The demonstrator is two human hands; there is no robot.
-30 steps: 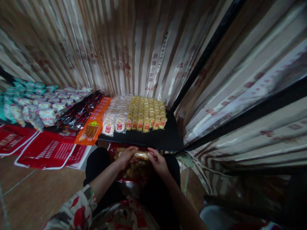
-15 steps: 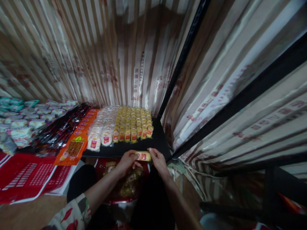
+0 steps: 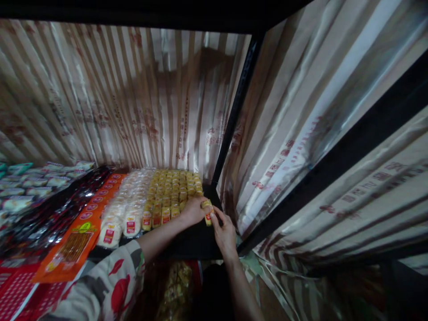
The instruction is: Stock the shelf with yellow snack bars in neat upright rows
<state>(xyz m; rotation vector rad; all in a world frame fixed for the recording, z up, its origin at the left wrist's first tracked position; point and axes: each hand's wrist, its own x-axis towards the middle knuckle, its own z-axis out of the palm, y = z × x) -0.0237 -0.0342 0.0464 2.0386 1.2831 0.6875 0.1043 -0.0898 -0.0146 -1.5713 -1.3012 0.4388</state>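
Note:
A small yellow wrapped snack with a red label is held upright between both hands, over the black shelf. My left hand grips it from the left, its fingers mostly hidden behind the snack. From the right, the thumb and fingertips of my right hand pinch the same snack. Just left of and behind my hands stand tight rows of matching yellow snacks, and my left hand covers part of the front row's right end.
Beside the yellow rows lie white round wrapped snacks, orange packets and dark shiny packets. A black post rises at the shelf's back corner against striped curtains. Below are a red basket and bagged snacks.
Both hands have moved forward over the shelf to the right end of the yellow rows. The snack has turned from lying sideways to upright. The view has tilted up.

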